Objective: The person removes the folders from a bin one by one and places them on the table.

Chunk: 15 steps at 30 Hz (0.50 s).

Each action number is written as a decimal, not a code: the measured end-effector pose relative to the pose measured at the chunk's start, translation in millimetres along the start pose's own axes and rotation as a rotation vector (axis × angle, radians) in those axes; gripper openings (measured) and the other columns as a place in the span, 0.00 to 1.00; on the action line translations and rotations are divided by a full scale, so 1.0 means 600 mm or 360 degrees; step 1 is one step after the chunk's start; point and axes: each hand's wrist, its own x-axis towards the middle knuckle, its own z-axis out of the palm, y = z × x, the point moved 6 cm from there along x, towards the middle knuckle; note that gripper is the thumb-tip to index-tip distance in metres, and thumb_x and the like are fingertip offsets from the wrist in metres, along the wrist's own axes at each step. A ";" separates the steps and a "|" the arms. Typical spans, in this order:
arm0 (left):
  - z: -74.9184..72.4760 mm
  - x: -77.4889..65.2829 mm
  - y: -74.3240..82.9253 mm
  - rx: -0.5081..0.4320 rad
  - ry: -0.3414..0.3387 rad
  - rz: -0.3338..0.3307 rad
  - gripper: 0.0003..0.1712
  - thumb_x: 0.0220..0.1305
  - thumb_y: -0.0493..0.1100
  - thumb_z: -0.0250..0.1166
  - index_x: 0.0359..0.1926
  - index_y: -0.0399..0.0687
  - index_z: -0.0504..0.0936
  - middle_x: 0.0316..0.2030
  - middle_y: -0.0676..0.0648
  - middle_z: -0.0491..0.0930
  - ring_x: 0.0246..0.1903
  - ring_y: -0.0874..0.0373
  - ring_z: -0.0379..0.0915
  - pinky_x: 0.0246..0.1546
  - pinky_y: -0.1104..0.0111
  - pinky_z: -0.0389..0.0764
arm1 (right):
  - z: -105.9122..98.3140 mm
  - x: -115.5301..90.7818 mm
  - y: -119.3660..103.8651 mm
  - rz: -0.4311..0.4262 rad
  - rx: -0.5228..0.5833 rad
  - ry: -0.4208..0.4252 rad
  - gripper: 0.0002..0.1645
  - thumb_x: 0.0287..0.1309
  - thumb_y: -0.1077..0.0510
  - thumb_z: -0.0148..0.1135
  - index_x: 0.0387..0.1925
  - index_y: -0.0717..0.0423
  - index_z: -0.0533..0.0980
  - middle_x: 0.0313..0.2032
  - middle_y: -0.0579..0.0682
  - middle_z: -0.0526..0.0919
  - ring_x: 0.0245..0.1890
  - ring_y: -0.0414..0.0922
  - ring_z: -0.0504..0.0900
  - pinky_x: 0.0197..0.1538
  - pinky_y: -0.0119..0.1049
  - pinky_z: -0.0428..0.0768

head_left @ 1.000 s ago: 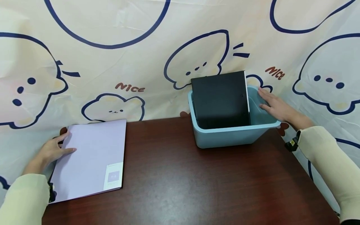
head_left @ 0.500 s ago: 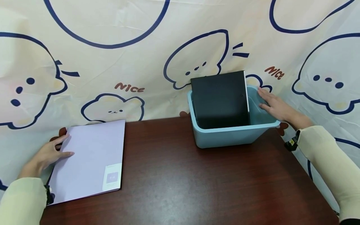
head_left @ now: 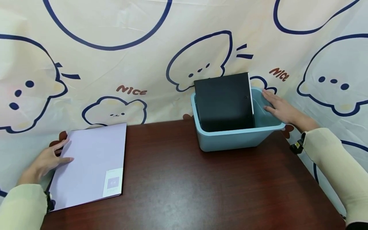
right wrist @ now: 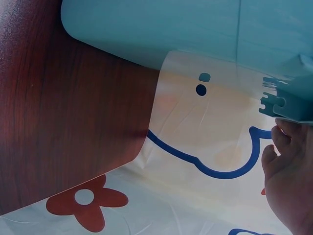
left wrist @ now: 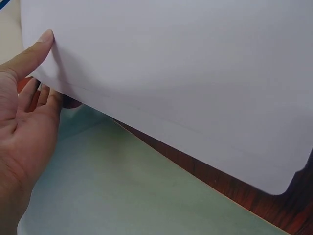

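In the head view, a lavender file folder (head_left: 92, 163) with a pale label at its lower right lies at the left of the table. My left hand (head_left: 47, 161) pinches its left edge, thumb on top and fingers underneath. The left wrist view shows that edge of the folder (left wrist: 171, 73) raised off the surface below. At the right, a light blue plastic bin (head_left: 230, 140) has a black flat folder-like item (head_left: 225, 103) leaning in it, its lower end hidden. My right hand (head_left: 281, 107) holds the bin's right rim, with several fingers curled outside in the right wrist view.
A dark brown wooden table (head_left: 172, 179) spreads between the folder and the bin. A cream cloth (head_left: 155, 64) with cartoon outlines hangs behind the table and along both sides. The bin stands near the table's back right corner.
My left hand and the lavender folder have shifted slightly left and toward the front. The right hand, bin and black item keep their places, apart from a small drift of the view.
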 end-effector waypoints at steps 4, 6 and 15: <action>0.003 0.000 -0.005 0.0000 0.0003 -0.0007 0.71 0.60 0.50 0.80 0.82 0.48 0.32 0.73 0.11 0.34 0.71 0.11 0.36 0.65 0.22 0.51 | 0.000 0.001 -0.003 -0.0006 0.0001 -0.0003 0.45 0.82 0.51 0.49 0.85 0.58 0.39 0.85 0.61 0.37 0.83 0.69 0.40 0.75 0.78 0.45; 0.003 0.001 -0.005 0.0004 0.0013 0.0003 0.70 0.61 0.50 0.79 0.82 0.47 0.32 0.73 0.11 0.35 0.72 0.11 0.35 0.66 0.22 0.51 | -0.001 0.001 -0.003 -0.0005 0.0007 -0.0001 0.45 0.82 0.51 0.49 0.85 0.58 0.39 0.85 0.61 0.37 0.83 0.69 0.40 0.75 0.78 0.45; 0.005 0.002 -0.002 0.0072 0.0048 0.0016 0.69 0.63 0.48 0.78 0.82 0.44 0.32 0.72 0.10 0.39 0.72 0.12 0.38 0.65 0.23 0.54 | -0.002 -0.002 -0.001 0.0000 0.0008 0.0011 0.45 0.82 0.50 0.48 0.85 0.58 0.39 0.85 0.61 0.37 0.82 0.70 0.40 0.75 0.78 0.46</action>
